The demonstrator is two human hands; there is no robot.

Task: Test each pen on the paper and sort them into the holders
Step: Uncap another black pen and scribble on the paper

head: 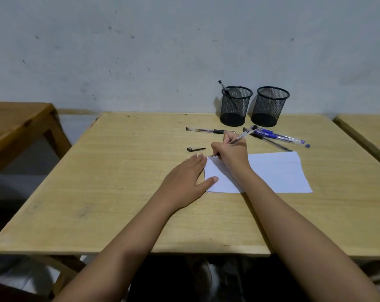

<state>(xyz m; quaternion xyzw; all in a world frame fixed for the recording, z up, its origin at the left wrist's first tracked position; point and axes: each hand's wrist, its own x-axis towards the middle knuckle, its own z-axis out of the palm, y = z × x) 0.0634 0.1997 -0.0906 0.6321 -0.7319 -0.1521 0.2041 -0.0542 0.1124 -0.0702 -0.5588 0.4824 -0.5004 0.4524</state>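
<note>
My right hand grips a clear pen with its tip on the top left corner of the white paper. My left hand lies flat, fingers straight, pressing the paper's left edge. A black pen cap lies just left of the hands. One black pen lies further back. Several blue and black pens lie in a pile behind the paper. Two black mesh holders stand at the back: the left holder has one black pen in it, the right holder looks empty.
The wooden table ends at a wall behind the holders. Another wooden table stands to the left across a gap, and a third table's corner shows at the right.
</note>
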